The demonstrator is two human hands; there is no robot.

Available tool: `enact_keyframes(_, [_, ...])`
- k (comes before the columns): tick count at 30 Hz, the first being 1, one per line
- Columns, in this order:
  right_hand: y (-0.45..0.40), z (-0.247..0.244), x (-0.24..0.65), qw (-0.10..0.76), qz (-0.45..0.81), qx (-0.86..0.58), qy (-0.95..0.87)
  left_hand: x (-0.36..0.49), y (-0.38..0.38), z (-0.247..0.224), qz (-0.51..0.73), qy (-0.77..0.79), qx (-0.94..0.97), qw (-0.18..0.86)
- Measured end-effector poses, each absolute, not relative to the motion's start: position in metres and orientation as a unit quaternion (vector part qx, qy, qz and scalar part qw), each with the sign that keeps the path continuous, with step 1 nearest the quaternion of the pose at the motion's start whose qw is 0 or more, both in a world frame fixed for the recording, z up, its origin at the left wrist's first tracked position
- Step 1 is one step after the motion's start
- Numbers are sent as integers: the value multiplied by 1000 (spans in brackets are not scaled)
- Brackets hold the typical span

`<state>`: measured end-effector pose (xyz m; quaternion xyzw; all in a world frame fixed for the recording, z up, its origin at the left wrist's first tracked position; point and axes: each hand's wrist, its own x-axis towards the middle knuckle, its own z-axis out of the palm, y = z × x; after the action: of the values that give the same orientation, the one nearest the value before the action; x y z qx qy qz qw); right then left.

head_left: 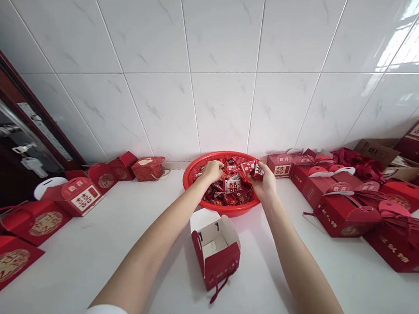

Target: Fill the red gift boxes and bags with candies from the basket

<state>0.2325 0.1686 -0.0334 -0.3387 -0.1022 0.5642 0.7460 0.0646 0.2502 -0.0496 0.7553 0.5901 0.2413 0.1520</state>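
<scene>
A red plastic basket (223,208) full of wrapped candies (232,184) stands against the wall. My left hand (212,171) reaches into its left side, fingers curled down among the candies; what they hold, if anything, is hidden. Over the basket's right rim, my right hand (264,183) grips red candy packets (256,170) between thumb and fingers. In front of the basket, between my forearms, sits an open dark red gift box (222,259) with a white inside and a cord handle hanging off its near side. Its visible inner floor is pale.
Several closed red gift boxes (46,221) line the left side. More ribbon-tied boxes (348,214) crowd the right, with a brown cardboard carton (407,170) behind them. A tiled wall (221,104) bounds the white tabletop (115,246); a door with keys (31,162) is at far left.
</scene>
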Motion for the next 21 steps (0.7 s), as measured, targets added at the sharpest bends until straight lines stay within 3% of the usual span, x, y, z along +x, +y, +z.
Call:
enact_keyframes(10, [174, -40, 233, 760, 545, -335, -115, 79, 278, -54, 176, 507, 834, 126])
enact_keyframes(21, [176, -43, 235, 759, 548, -331, -115, 70, 289, -59, 162, 535, 799, 223])
